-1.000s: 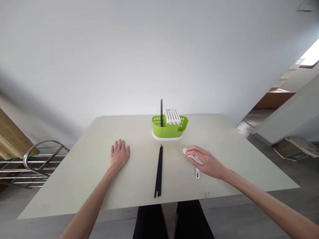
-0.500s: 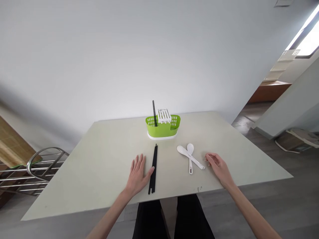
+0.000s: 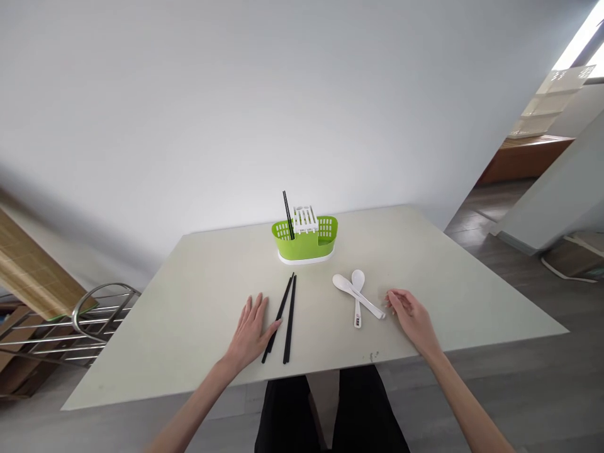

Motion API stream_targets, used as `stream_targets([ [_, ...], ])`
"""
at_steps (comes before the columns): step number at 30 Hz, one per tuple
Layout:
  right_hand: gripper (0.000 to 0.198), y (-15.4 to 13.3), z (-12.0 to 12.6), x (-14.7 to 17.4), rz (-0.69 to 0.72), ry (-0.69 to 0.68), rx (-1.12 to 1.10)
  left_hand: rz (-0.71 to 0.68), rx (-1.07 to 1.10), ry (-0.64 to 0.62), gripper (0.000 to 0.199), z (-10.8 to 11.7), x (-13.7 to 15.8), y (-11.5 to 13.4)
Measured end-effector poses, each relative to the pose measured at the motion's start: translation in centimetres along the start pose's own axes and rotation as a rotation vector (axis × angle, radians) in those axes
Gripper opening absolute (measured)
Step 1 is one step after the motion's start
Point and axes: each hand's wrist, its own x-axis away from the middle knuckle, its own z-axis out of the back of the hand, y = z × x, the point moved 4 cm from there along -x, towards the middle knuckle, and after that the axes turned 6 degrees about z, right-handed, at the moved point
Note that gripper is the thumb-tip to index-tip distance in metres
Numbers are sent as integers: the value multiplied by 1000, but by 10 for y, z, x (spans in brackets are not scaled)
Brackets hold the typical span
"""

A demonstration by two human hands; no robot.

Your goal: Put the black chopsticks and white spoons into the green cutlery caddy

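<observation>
My left hand [image 3: 248,336] lies flat on the table with its fingers spread, and its thumb tip touches one of the black chopsticks [image 3: 276,319]. Just right of it, more black chopsticks [image 3: 290,319] lie close together, the two groups forming a narrow V. Two white spoons [image 3: 357,299] rest crossed on the table. Beside their handles, my right hand [image 3: 415,321] rests on its side, loosely curled and holding nothing. Behind them stands a green cutlery basket [image 3: 304,247] with a white base and a white slotted top piece [image 3: 306,219]. A pair of black chopsticks [image 3: 287,214] stands upright in its left compartment.
The pale table [image 3: 212,270] backs onto a grey-white wall [image 3: 236,113]. At left is a metal rack [image 3: 101,308] with a bamboo-like panel [image 3: 42,270] above it. My legs [image 3: 287,415] are beneath the front edge.
My left hand has slid leftward, and the chopsticks under its thumb have swung away from the others at their near ends. My right hand stays by the spoons. The view has shifted slightly.
</observation>
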Motion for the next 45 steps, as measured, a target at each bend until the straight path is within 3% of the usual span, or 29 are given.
stream_targets([
  [6,49,-2,2,0,-12,-21,11,22,4,11,76,11,-4,-4],
  [11,48,-1,0,-1,4,-16,7,-66,-24,88,45,31,-12,1],
  [14,47,1,0,-2,9,-14,9,-129,-116,74,25,47,-20,9],
  [19,46,0,0,-1,17,-25,26,-196,-273,12,22,62,-32,24],
  [26,48,-3,0,-1,22,-31,21,-33,-293,-64,23,75,-55,4],
  [30,52,-5,3,0,17,39,-12,41,-262,4,26,104,-52,-13],
  [33,49,-23,3,5,83,140,50,187,-177,61,27,131,-38,-23],
  [37,38,-79,-32,17,227,70,90,382,244,49,38,152,-18,-18],
  [43,43,-162,-146,56,217,-606,-205,401,941,-3,49,132,-1,40],
  [45,48,-174,-175,68,138,-727,-297,393,1082,6,48,121,2,55],
])
